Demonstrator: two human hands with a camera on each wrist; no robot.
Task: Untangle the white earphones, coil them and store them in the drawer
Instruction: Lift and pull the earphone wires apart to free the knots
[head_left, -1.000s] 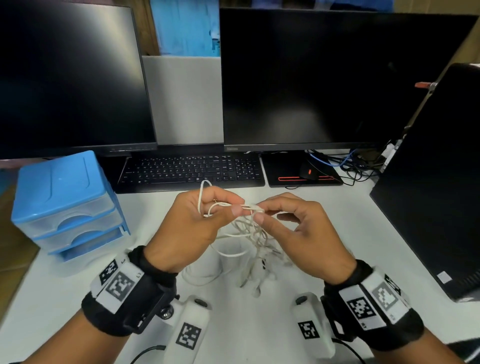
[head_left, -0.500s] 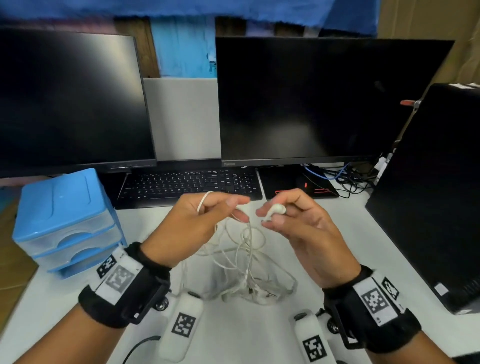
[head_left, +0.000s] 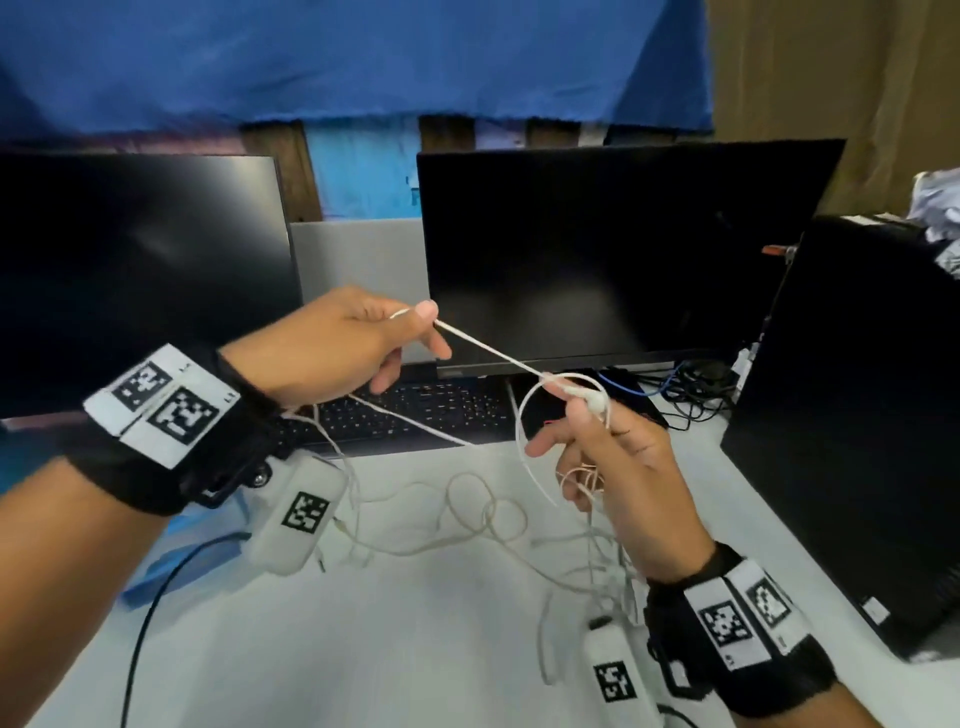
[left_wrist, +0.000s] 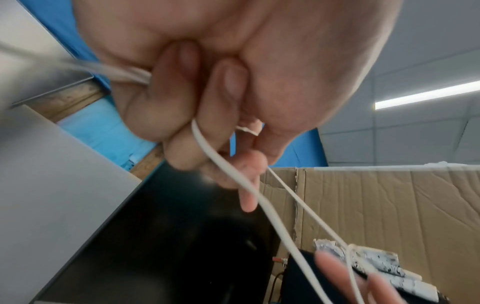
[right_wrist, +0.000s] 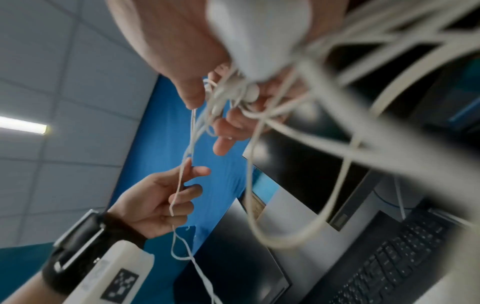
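nearest, loose loops of the thin white earphone cable (head_left: 467, 525) trail over the pale grey desk (head_left: 415, 649), well short of being coiled. the blue plastic drawer unit (head_left: 171, 551) shows only as a sliver behind the left forearm, so whether a drawer is open cannot be told.

above the loops, the right hand (head_left: 618, 467) has its thumb and forefinger closed on a white earbud (head_left: 595, 401), with a bunch of cable gathered in the curled lower fingers, probably to anchor that end.

higher and further out, the left hand (head_left: 343, 348) pinches the cable between thumb and forefinger, other fingers curled around a second strand. the stretch between the hands is taut and straight, likely held so to draw a strand free of the tangle.

beyond stand a black keyboard (head_left: 415, 415) and two dark monitors (head_left: 597, 249).
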